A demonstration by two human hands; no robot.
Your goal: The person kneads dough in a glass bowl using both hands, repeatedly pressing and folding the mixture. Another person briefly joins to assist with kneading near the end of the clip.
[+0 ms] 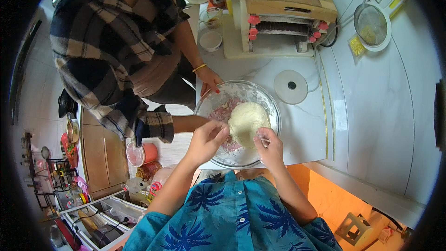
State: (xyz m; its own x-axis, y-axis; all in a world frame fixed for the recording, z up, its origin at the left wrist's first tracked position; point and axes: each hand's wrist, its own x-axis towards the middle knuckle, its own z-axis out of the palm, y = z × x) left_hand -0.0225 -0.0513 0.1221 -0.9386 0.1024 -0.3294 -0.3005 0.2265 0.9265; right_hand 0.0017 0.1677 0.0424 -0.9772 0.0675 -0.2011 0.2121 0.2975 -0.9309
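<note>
Before me on the counter sits a wide round bowl dusted with flour. A large pale lump of dough lies in it, over pinkish residue. My left hand is at the dough's left side, its fingers bent together; whether they hold anything cannot be told. On the right, my right hand has thumb and fingertips curled close at the dough's edge, with whitish dough or flour on them; its grip is unclear. Another person's hand rests on the bowl's far left rim, and that person's other hand is hidden behind my left hand.
A person in a plaid shirt stands at the left. Right of the bowl lies a round lid with a black knob. Farther back are a white bowl and a roller machine. A strainer hangs on the right wall.
</note>
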